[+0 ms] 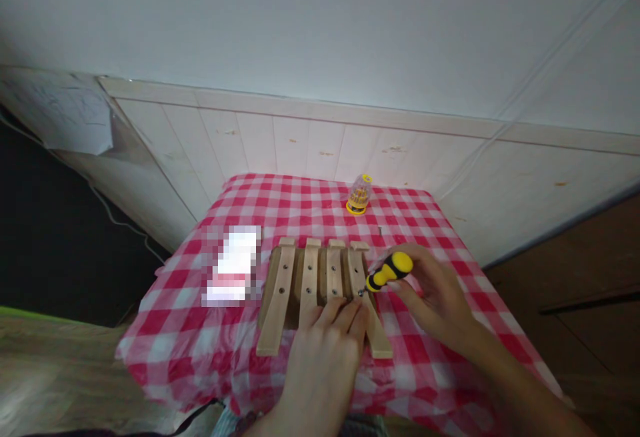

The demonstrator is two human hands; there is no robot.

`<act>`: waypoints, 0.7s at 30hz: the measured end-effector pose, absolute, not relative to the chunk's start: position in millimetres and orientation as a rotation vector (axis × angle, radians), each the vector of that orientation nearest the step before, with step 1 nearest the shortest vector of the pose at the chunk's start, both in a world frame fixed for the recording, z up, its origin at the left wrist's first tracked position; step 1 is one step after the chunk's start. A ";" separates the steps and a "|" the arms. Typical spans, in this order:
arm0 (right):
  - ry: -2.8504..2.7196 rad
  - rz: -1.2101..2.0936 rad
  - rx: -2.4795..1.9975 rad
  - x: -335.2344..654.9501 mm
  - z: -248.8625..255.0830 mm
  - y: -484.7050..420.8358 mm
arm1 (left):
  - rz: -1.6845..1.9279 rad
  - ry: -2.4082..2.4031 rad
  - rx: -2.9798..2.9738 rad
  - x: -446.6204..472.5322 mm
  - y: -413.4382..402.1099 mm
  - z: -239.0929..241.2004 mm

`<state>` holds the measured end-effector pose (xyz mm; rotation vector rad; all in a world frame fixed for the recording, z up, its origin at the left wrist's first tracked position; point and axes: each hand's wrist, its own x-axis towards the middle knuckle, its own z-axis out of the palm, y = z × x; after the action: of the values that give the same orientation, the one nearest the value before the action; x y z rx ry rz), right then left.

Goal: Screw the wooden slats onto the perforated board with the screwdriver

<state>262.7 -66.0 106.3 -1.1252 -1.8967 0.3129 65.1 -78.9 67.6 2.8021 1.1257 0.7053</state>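
On a brown base (294, 297) lie several pale wooden slats (281, 313) with thicker blocks at their far ends and dark screws set along them. My left hand (327, 347) rests palm down over the near part of the middle slats, its fingertips reaching the rightmost slat (377, 340). My right hand (435, 290) grips a yellow and black screwdriver (390, 271) between thumb and fingers. The screwdriver leans over, its tip end close to a screw (361, 293) in the rightmost slat; whether it sits in the screw head is hard to make out.
A clear tub with a yellow base (358, 195), holding small yellow pieces, stands near the back of the table. A pixelated white rectangle (235, 263) lies left of the slats. The red-and-white checked tablecloth (180, 330) reaches the panelled wall (290, 143).
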 end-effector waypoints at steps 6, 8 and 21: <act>-1.983 0.261 -1.156 266.7 94.5 -62.6 | 0.657 1.113 2.806 64.0 -78.9 67.3; -1.977 0.264 -1.158 267.3 93.4 -62.4 | 0.636 1.113 2.811 63.9 -79.0 66.4; -1.953 0.246 -1.157 268.2 87.4 -61.9 | 0.658 1.102 2.819 62.9 -78.9 66.7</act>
<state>268.2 -61.9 87.4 -1.1572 -1.9531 0.2456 62.9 -78.9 66.7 2.8191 1.1018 0.6580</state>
